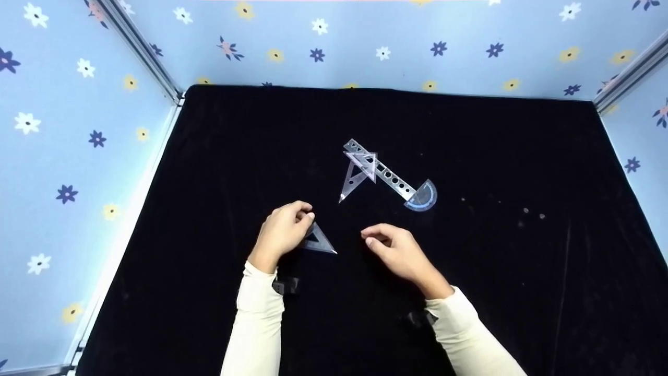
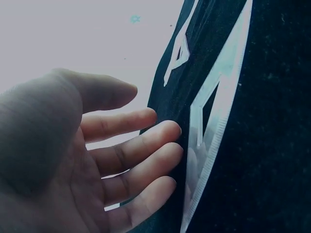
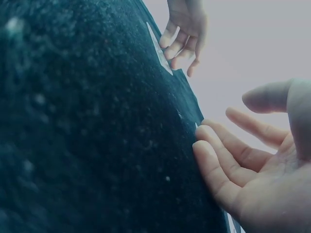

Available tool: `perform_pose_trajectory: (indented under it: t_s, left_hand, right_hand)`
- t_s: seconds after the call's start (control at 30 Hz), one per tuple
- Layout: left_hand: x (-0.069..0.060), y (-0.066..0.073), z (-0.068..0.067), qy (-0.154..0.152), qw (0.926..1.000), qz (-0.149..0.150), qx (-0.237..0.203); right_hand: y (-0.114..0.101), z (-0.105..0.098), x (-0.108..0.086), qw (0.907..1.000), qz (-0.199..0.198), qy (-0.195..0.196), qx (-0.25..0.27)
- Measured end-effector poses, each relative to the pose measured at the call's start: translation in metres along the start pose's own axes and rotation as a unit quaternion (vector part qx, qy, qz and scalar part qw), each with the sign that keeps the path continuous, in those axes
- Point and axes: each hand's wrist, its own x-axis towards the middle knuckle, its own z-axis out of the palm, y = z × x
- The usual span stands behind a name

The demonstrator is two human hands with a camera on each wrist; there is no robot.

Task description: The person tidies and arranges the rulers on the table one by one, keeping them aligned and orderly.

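A clear plastic set square (image 1: 322, 245) lies flat on the black cloth, partly hidden by my left hand (image 1: 286, 230). In the left wrist view, the fingers of that hand are loosely bent beside the set square (image 2: 216, 127), with nothing between thumb and fingers. To the right, my right hand (image 1: 399, 250) hovers low over bare cloth, fingers relaxed and holding nothing. Farther off, a second set square (image 1: 346, 191) overlaps a clear ruler (image 1: 409, 194) with cut-out shapes. A bluish protractor (image 1: 425, 198) meets the ruler's near right end.
The black cloth (image 1: 250, 146) covers the table. Blue flowered panels (image 1: 355, 31) enclose the back and both sides, with metal rails (image 1: 141, 52) at the corners. A few small pale specks (image 1: 526, 210) show on the cloth at right.
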Motion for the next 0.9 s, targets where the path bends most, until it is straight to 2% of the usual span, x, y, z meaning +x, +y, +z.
perform_pose_trajectory:
  t_s: [0.3,0.53,0.9]
  left_hand:
    - [0.005,0.006,-0.005,-0.032,0.9989,0.014,0.031]
    - [0.012,0.012,-0.006,-0.061,0.9969,0.010,0.049]
    - [0.024,0.019,-0.001,-0.077,0.9931,0.020,0.085]
  right_hand:
    - [-0.001,-0.009,0.009,0.9997,0.004,0.010,-0.022]
    - [0.001,-0.014,0.023,0.9988,0.013,0.025,-0.040]
    - [0.005,-0.019,0.039,0.9975,0.030,0.050,-0.041]
